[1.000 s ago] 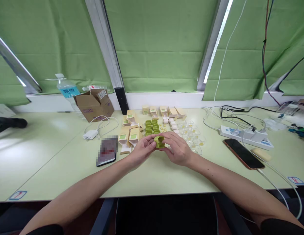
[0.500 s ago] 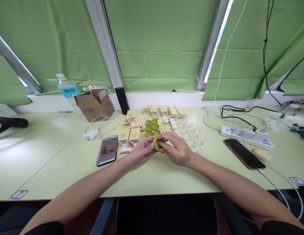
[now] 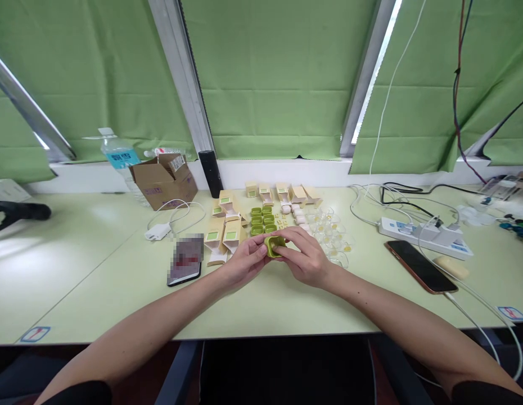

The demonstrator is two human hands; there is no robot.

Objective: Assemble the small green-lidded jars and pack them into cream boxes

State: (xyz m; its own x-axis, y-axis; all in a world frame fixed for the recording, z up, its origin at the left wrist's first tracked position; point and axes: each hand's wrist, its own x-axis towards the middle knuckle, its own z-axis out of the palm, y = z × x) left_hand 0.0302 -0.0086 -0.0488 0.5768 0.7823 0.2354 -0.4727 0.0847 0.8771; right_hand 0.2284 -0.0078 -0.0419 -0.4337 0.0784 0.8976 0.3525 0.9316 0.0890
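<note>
Gripping a green cup [image 3: 271,246] above the bench [image 3: 261,315] in the fingers of the left hand [image 3: 247,260], while reaching into its opening with the right hand [image 3: 307,260], too hidden to tell if pinching; with green containers [image 3: 267,219] just beyond the fingers, cream boxes [image 3: 231,236] to their left, clear cups [image 3: 329,229] right.

"What can't you make out?"
"A fingertip of the right hand [image 3: 306,259], sunk inside the green cup [image 3: 270,242]. The yellow pieces [image 3: 282,220] are too small to identify."
"Along the back edge of the bench [image 3: 97,230]?"
"The cardboard box [image 3: 166,185] partly hides the water bottle [image 3: 118,154]. The picture's edge cuts off a black stand [image 3: 31,211]; the smartphone's [image 3: 186,259] screen is blurred."
</note>
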